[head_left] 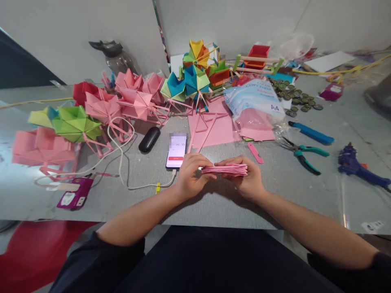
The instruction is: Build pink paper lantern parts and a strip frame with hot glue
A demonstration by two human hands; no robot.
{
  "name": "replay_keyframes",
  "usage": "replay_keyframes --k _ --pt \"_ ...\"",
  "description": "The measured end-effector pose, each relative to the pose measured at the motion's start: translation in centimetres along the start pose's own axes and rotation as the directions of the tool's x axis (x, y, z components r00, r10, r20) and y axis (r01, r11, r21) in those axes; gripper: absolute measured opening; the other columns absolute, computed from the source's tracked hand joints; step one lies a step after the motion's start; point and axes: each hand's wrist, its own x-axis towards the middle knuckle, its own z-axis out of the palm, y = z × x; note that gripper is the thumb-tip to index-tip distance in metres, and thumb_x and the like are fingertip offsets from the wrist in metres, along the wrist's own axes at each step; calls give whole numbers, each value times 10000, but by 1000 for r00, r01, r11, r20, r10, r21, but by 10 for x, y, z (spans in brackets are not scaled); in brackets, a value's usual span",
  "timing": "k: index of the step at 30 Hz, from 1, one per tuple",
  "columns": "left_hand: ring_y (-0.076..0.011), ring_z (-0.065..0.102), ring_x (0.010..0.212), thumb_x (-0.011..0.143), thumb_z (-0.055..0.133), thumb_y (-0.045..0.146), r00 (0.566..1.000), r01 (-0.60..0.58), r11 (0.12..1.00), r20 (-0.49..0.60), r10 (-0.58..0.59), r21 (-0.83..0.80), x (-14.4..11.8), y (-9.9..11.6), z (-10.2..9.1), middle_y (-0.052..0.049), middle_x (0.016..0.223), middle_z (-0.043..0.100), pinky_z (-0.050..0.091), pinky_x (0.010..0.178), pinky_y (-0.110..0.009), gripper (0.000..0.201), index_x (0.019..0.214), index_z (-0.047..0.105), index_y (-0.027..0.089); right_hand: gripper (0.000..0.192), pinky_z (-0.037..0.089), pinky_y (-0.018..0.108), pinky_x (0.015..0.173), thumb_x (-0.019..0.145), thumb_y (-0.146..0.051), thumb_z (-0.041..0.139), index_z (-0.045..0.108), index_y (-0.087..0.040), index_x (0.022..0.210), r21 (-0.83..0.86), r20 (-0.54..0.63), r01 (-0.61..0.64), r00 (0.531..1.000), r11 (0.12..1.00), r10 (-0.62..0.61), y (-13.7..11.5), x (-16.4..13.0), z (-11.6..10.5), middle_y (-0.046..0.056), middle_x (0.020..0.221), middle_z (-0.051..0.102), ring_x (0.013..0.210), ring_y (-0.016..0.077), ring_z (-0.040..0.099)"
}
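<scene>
both hands are on the stack (225,169), a wad of thin pink paper held over the table (171,209): the left hand (193,174) pinches its left end between thumb and fingers, and the right hand (247,179) closes round the other end, thumb on the near side. the step in hand looks like squaring or pressing the layers (one long pleat or many separate pieces, i cannot tell). the next move seems to call for even pressure from both sides, edges kept flush, since thin layers like these could slip or fan out.

the stack is matte, its edges showing as fine, wavy lines, a little splayed at the right end. just beyond the grip lies a smooth pink sheet (224,132) with slim pink strips on it; the glossy phone (176,156) is close by the left hand. beyond and right is a crinkled, clear plastic bag (253,95) of paper. well left of the grip stand the models (102,106), crisp, faceted cups on spindly legs. to its right lie teal-handled pliers (305,154).
</scene>
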Motion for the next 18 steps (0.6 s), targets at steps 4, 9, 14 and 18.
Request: replay_keyframes --k 4,9,14,18 --pt "-205 696 779 1038 740 424 998 -63 998 -32 63 -13 0 -1 -2 -4 793 736 522 792 -396 205 936 700 251 413 678 460 859 833 -614 903 719 -269 967 36 65 64 996 997 -66 -1 0 -2 106 1034 854 966 276 829" --pt "-200 705 806 1003 793 451 998 -62 998 -35 61 -27 2 4 -1 -13 849 755 535 789 -386 223 995 706 246 457 678 397 722 865 -696 835 700 -277 989 114 97 -8 995 994 -3 2 -1 -5 108 1075 849 971 267 826" --pt "-194 715 791 1015 775 338 998 -48 995 -32 45 -89 3 5 -1 -10 829 775 554 776 -378 111 969 726 249 411 642 348 636 866 -632 867 682 -287 992 139 155 -35 988 990 13 4 0 -7 81 1077 837 928 243 809" --pt "-186 700 791 997 776 257 999 -35 997 -36 32 -72 2 1 -5 1 815 775 531 800 -374 86 916 746 255 332 653 394 756 875 -525 893 710 -296 1030 30 159 54 986 998 -58 4 2 -8 69 1082 823 942 238 793"
